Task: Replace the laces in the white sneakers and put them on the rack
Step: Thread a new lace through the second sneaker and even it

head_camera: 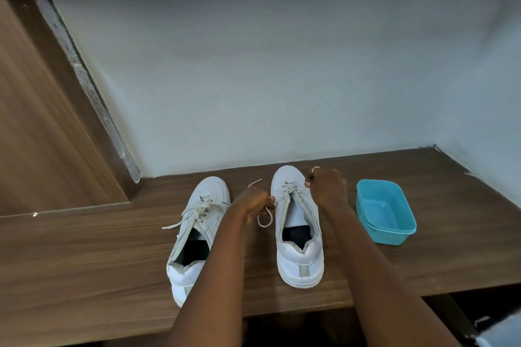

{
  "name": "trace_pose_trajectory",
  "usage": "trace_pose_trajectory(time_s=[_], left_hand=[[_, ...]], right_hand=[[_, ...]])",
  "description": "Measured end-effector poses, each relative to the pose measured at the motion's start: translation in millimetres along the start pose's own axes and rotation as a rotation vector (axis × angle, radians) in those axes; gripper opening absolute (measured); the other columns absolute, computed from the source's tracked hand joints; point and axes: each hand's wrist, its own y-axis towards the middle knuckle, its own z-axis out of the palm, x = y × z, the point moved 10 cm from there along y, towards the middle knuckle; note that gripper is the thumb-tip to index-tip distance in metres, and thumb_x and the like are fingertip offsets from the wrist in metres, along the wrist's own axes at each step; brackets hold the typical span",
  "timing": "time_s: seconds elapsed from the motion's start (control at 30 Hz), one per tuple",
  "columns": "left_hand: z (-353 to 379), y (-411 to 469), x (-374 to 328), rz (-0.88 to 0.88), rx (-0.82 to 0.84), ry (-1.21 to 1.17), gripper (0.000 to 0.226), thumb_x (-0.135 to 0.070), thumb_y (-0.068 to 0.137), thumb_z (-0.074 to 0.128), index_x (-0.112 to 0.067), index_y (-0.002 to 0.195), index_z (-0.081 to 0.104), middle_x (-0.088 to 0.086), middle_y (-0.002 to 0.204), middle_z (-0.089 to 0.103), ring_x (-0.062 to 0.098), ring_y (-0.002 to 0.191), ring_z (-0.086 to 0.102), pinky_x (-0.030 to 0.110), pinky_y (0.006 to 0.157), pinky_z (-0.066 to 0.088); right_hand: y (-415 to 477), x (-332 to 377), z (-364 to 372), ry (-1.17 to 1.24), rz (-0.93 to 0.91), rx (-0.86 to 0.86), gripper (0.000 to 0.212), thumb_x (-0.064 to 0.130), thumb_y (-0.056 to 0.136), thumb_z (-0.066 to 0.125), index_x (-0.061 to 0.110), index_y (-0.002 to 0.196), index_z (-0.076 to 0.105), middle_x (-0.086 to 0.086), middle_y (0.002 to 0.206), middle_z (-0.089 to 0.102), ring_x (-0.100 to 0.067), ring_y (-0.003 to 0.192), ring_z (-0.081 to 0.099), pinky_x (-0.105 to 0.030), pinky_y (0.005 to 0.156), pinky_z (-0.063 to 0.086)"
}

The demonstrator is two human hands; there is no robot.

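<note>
Brown wood desk [84,248] against pale wall [253,79]; left fingers [269,203] and right fingers [310,181] each pinch the off-white lace [264,225] of the white sneaker [298,259] between them; laced second sneaker [194,222] left of them, teal tub [384,211] right

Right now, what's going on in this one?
A person is working on the right-hand sneaker, which stands on a wooden shelf with its toe toward the wall. The left hand pinches a loop of its lace, and the right hand grips another stretch on the opposite side. The lace is threaded through the front eyelets. The other sneaker sits to the left, laced, with loose ends trailing on the wood. A teal tub stands to the right, untouched.
</note>
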Motion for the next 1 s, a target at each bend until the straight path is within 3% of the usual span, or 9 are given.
trace_pose_trajectory(time_s=[0.17,0.3,0.37,0.5,0.6,0.7,0.87,1.0], left_hand=[[0.1,1.1,0.0,0.005,0.003,0.001,0.022,0.009,0.09,0.047,0.0,0.072,0.056,0.009,0.079,0.058,0.017,0.068,0.06,0.022,0.064,0.049],[-4.0,-3.1,-7.4,0.035,-0.045,0.146,0.018,0.003,0.089,0.053,0.003,0.072,0.06,0.005,0.069,0.058,0.012,0.055,0.057,0.017,0.046,0.041],[-14.6,-4.0,-19.3,0.125,-0.177,0.334,0.02,-0.005,0.087,0.055,0.0,0.069,0.061,0.004,0.063,0.054,0.014,0.056,0.051,0.022,0.049,0.034],[-26.7,-9.1,-35.8,0.225,-0.387,0.392,0.023,-0.01,0.092,0.045,0.001,0.097,0.064,0.013,0.093,0.063,0.026,0.086,0.059,0.028,0.069,0.042],[-23.9,-10.9,-41.1,0.247,-0.394,0.385,0.021,-0.011,0.092,0.046,-0.001,0.095,0.064,0.013,0.094,0.063,0.023,0.086,0.056,0.028,0.073,0.04],[-20.0,-8.8,-42.3,0.261,-0.379,0.398,0.024,-0.017,0.094,0.048,-0.003,0.105,0.065,0.012,0.104,0.066,0.025,0.098,0.059,0.029,0.081,0.042],[-17.0,-10.4,-45.5,0.287,-0.355,0.388,0.025,-0.021,0.095,0.05,-0.005,0.106,0.066,0.012,0.105,0.067,0.024,0.1,0.059,0.03,0.082,0.044],[-13.7,-13.0,-55.1,0.322,-0.338,0.326,0.023,-0.022,0.095,0.052,-0.007,0.105,0.067,0.008,0.103,0.067,0.019,0.1,0.06,0.023,0.075,0.037]], right_hand=[[-3.7,4.7,-4.5,-0.017,-0.016,-0.026,0.017,0.015,0.094,0.05,0.013,0.102,0.065,-0.004,0.109,0.066,-0.026,0.114,0.049,-0.035,0.093,0.038],[-7.7,-7.9,-8.0,-0.032,0.106,0.015,0.018,0.021,0.094,0.054,0.011,0.105,0.063,-0.007,0.113,0.064,-0.027,0.111,0.055,-0.033,0.087,0.044],[-13.8,-19.0,-12.6,-0.091,0.206,0.039,0.025,0.022,0.094,0.055,0.009,0.114,0.061,-0.01,0.115,0.063,-0.027,0.11,0.058,-0.032,0.082,0.046],[-22.9,-25.2,4.0,-0.007,0.248,0.244,0.021,0.024,0.094,0.056,0.007,0.104,0.062,-0.013,0.105,0.064,-0.024,0.09,0.058,-0.028,0.07,0.04],[-29.3,-10.6,22.8,0.116,0.212,0.412,0.049,0.042,0.095,0.05,-0.001,0.117,0.057,-0.018,0.117,0.062,-0.027,0.094,0.057,-0.029,0.069,0.042],[-29.7,-10.0,33.8,0.377,0.318,0.383,0.057,0.042,0.093,0.054,-0.005,0.126,0.051,-0.019,0.126,0.058,-0.033,0.113,0.057,-0.034,0.083,0.044],[-30.0,-23.5,65.2,1.087,0.713,0.297,0.048,0.014,0.084,0.07,-0.009,0.122,0.054,-0.018,0.125,0.058,-0.03,0.106,0.057,-0.04,0.096,0.047],[-29.8,-34.6,69.2,1.286,0.87,0.206,0.034,0.01,0.078,0.075,-0.006,0.105,0.061,-0.011,0.085,0.063,-0.02,0.079,0.058,-0.037,0.083,0.051]])
